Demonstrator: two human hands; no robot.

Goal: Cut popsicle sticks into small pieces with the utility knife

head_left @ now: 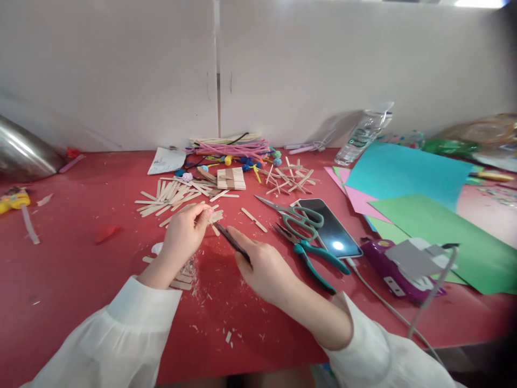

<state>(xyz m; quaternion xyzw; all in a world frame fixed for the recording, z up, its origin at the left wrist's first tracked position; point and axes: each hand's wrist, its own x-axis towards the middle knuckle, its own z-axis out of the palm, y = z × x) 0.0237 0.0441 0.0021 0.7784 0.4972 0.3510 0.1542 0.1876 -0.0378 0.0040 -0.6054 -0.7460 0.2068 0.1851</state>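
My left hand is closed, thumb and forefinger pinched at the tip of a small piece of pale craft stick, mostly hidden by the fingers. My right hand is wrapped round a narrow dark craft knife, whose tip points up and left toward my left fingertips. A heap of flat craft sticks lies just beyond my left hand. One craft stick rests alone beyond my right hand. Wood shavings and bits of cut stick are scattered on the red table beneath both hands.
To the right lie scissors, teal-handled pliers, a plugged-in phone, a purple power strip and coloured paper. A bottle leans by the wall. Pipe cleaners lie behind; a metal vessel stands left.
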